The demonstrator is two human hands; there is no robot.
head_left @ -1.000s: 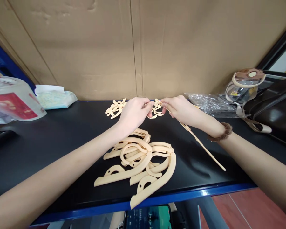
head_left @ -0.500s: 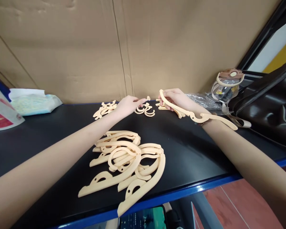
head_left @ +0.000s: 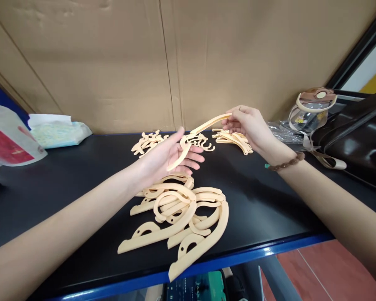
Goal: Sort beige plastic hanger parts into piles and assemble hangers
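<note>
hanger (head_left: 210, 122), one, pale beige, jointed: held aloft above the far half of the surface (head_left: 263, 200), between both hands; slopes down from the right to a curved middle, then bends toward the left palm.

right hand (head_left: 242, 123): grip closed, pinching the upper end of the hanger between thumb and fingers. brown braided band (head_left: 285, 163) at the wrist.

left hand (head_left: 165, 157): grip spread, palm turned up, fingers fanned behind the lower arm of the hanger; cannot tell whether touching.

folded hangers (head_left: 175, 226), several, same beige: heaped and overlapping below the left hand, the nearest reaching to the blue front edge.

loose beige parts, in three lots along the back: small pieces (head_left: 142, 144) on the left, curved hooks (head_left: 209, 147) in the middle, long arms (head_left: 235, 140) stacked under the right hand.

outer items, left: white-and-red tub (head_left: 14, 140); soft pack (head_left: 59, 136), with a white sheet on top. right: clear crinkled wrap (head_left: 278, 133); brown-lidded clear bottle (head_left: 311, 113); glossy black bag (head_left: 357, 133).

behind: cardboard panel (head_left: 113, 75), upright. below the front edge: lit phone (head_left: 207, 286); red tiled floor (head_left: 310, 267).
</note>
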